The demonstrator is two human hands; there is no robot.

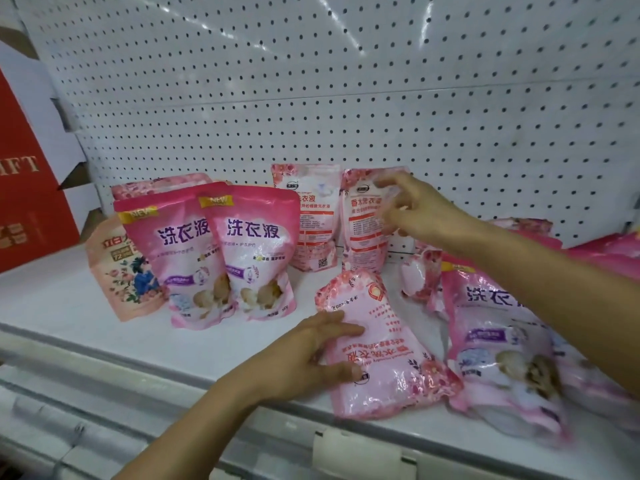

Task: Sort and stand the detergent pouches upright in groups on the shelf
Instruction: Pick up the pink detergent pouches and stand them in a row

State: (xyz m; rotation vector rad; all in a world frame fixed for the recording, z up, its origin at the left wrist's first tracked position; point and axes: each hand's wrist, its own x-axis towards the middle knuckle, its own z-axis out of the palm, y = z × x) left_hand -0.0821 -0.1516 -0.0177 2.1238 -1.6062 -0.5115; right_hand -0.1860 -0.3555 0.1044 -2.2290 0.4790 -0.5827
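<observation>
Sorting half done: matched pouches stand left and back, the rest lie flat right.

Left hand [311,355] grips the flat rose pouch [377,344] by its edge, thumb on top, likely to tip it up. Right hand [415,209] pinches the top of a back pouch [367,223], steadying it against the pegboard [346,81]. Two NEW pouches [225,254] stand paired at left on the shelf [69,306]. Flat pouch at right [502,341] untouched.
</observation>
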